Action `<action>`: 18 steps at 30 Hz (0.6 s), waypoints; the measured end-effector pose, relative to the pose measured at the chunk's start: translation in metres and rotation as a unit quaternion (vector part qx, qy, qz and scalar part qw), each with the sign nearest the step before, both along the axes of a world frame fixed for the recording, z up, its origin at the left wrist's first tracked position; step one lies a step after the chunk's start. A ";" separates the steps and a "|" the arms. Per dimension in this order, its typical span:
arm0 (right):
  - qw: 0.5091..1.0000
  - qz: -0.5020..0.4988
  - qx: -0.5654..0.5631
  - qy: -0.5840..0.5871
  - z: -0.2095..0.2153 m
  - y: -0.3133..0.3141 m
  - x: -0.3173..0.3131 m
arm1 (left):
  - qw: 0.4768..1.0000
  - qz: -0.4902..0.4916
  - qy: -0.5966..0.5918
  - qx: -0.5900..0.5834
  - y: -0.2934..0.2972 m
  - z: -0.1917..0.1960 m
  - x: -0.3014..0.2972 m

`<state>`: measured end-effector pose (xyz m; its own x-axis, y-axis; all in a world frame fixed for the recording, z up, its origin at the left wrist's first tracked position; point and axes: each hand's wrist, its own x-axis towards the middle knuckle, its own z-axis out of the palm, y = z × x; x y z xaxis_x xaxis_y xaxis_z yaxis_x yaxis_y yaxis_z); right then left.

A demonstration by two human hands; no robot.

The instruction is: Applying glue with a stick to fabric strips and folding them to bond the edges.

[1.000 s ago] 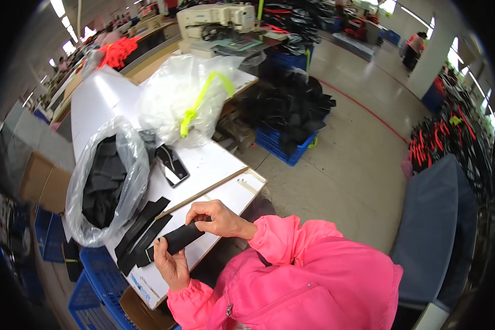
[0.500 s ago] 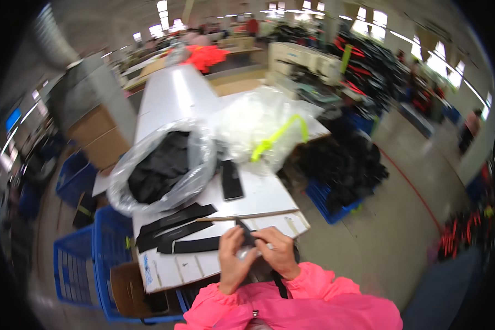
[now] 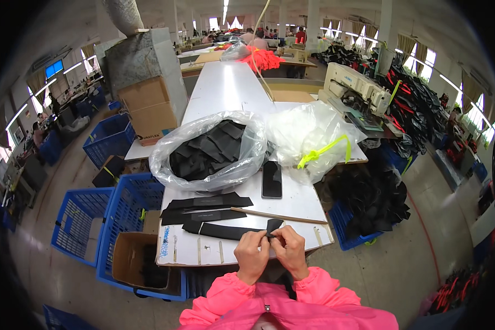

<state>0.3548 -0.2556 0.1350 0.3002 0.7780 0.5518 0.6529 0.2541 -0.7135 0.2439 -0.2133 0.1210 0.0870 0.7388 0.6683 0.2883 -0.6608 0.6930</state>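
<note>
Black strip [image 3: 223,230], left hand [image 3: 252,254] moved in, beside right hand [image 3: 290,250]

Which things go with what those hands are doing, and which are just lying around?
Belong to the job:
black strip, pinched by left hand and right hand
probably the black pieces beside it
probably the open clear bag, full of black scraps

Seem just lying about:
phone
plastic bag with yellow tie
cardboard box
</note>
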 end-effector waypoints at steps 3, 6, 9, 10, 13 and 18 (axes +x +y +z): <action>0.999 -0.002 0.002 0.053 -0.003 0.004 0.000 | 0.995 -0.007 0.095 0.009 -0.003 0.001 -0.003; 0.998 0.004 0.034 0.046 -0.006 0.010 -0.001 | 0.988 -0.006 0.155 0.014 -0.004 0.000 -0.005; 0.998 0.028 0.022 0.058 -0.006 0.011 -0.005 | 0.989 0.002 0.147 0.021 0.006 0.001 -0.012; 0.996 0.047 0.001 0.078 -0.006 0.010 -0.007 | 0.989 0.005 0.148 0.026 0.010 0.002 -0.014; 0.846 0.164 -0.114 0.494 -0.029 0.014 0.000 | 0.989 0.003 0.145 0.033 0.014 -0.002 -0.012; 0.480 0.313 -0.154 0.805 -0.053 0.007 -0.011 | 0.987 -0.052 0.097 -0.121 0.002 -0.020 -0.023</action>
<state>0.3442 -0.2488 0.0819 -0.2019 0.9640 -0.1732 -0.9430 -0.2391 -0.2315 0.2212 -0.2113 0.1015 0.2792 0.8549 0.4372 0.3712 -0.5160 0.7719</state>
